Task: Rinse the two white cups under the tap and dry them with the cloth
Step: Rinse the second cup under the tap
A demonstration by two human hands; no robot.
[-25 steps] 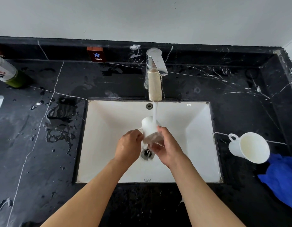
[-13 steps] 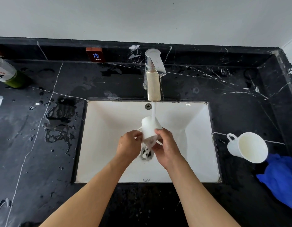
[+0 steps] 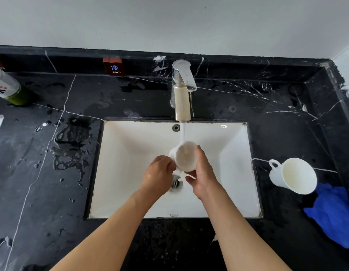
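Head view, looking down at a white sink point(image 3: 130, 173) set into a black marble bench point(image 3: 52, 192).

Tap point(image 3: 182, 90) running; stream falls onto the cup in hand point(image 3: 184, 156), held over the drain point(image 3: 175, 182). Cup tilted, mouth turned toward the camera, water inside blurs the interior. Its handle is hard to make out; it seems to sit on the left side behind the left hand.

Left hand point(image 3: 160, 175): fingers curled against the cup's left side, gripping it; fingertips hidden behind the knuckles. Right hand point(image 3: 203, 173): fingers wrapped round the cup's right wall, thumb below the rim, gripping it. Drain partly covered by both hands.

Second cup point(image 3: 293, 176) lies tipped on its side on the bench right of the sink, mouth toward the camera, handle to the left. Just beside it, at its lower right, blue cloth point(image 3: 334, 214), crumpled, cut off by the right frame edge.

Bench left of the sink wet, puddles and drops. Green-and-white bottle point(image 3: 7, 89) at far left, cropped by the edge. Small sign reading "COLD" point(image 3: 114, 67) on the back ledge.
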